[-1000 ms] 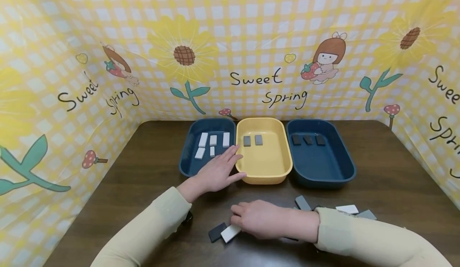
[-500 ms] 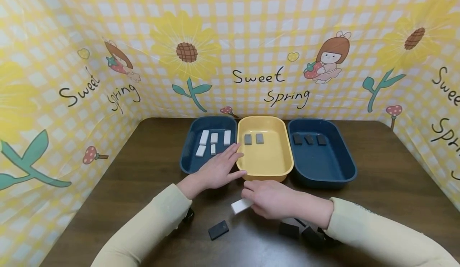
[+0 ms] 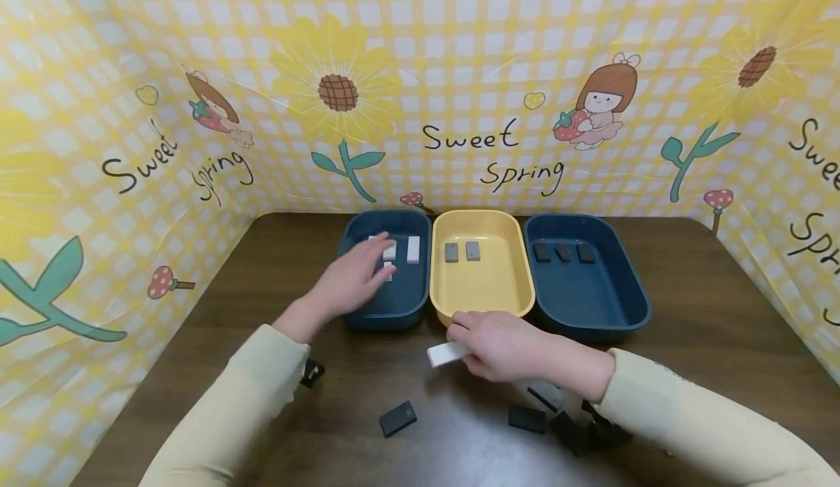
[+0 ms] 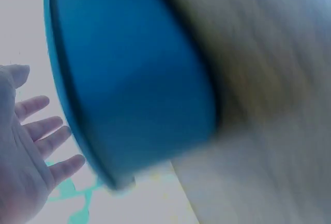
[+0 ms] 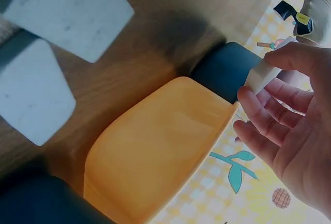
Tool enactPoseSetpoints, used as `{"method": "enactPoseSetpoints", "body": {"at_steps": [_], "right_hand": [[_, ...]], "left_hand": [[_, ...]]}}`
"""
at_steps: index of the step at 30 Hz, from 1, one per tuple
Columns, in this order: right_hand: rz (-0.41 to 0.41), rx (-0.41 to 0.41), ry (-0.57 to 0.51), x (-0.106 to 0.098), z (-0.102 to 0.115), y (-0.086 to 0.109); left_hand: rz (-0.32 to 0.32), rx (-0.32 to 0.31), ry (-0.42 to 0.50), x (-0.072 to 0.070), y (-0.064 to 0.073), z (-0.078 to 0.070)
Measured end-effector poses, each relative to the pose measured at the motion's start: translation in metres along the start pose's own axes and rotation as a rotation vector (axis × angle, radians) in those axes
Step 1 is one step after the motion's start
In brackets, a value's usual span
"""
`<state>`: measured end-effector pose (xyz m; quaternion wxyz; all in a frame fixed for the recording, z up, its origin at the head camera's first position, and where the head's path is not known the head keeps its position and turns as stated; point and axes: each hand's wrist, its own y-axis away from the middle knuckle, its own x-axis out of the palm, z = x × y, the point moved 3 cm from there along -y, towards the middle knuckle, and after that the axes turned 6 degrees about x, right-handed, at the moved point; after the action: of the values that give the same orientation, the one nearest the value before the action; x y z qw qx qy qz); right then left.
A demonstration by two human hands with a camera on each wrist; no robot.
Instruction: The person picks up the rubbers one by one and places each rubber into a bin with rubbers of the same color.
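My right hand (image 3: 505, 345) pinches a white rectangular block (image 3: 446, 354) between thumb and fingers, just in front of the yellow bin (image 3: 482, 306). The right wrist view shows the same white block (image 5: 261, 75) at the fingertips. My left hand (image 3: 348, 275) hovers over the left blue bin (image 3: 387, 321) with fingers extended and hides some of the white blocks inside. One white block (image 3: 413, 249) shows to the right of the fingers. In the left wrist view the left hand (image 4: 26, 151) is spread beside the blue bin's rim, holding nothing.
Two grey blocks (image 3: 472, 251) lie in the yellow bin. Three dark blocks (image 3: 563, 252) are in the right blue bin (image 3: 593, 324). A black block (image 3: 397, 418) lies at the front of the table, and several dark and grey blocks (image 3: 527, 419) lie below my right forearm.
My right hand lifted the white block off the black one and carried it toward the yellow bin. My left hand left the rim between the bins and shifted left over the left blue bin.
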<state>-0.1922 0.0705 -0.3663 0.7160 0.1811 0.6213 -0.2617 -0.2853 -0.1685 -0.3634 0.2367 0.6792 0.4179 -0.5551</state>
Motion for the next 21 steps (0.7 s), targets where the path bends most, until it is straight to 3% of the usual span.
{"method": "enactPoseSetpoints", "body": {"at_steps": [4, 7, 14, 21], "right_hand": [[-0.039, -0.015, 0.014, -0.003, 0.0, -0.005], [-0.057, -0.008, 0.013, -0.008, 0.002, -0.01], [-0.121, 0.033, 0.019, -0.022, 0.01, -0.026], [-0.137, 0.119, 0.023, -0.036, 0.007, -0.049]], "left_hand": [[-0.037, -0.105, -0.02, -0.019, 0.007, 0.025], [-0.034, -0.191, -0.031, -0.022, 0.01, 0.04], [0.078, -0.421, -0.073, -0.005, 0.012, 0.06], [0.169, -0.535, -0.065, 0.006, 0.01, 0.063]]}}
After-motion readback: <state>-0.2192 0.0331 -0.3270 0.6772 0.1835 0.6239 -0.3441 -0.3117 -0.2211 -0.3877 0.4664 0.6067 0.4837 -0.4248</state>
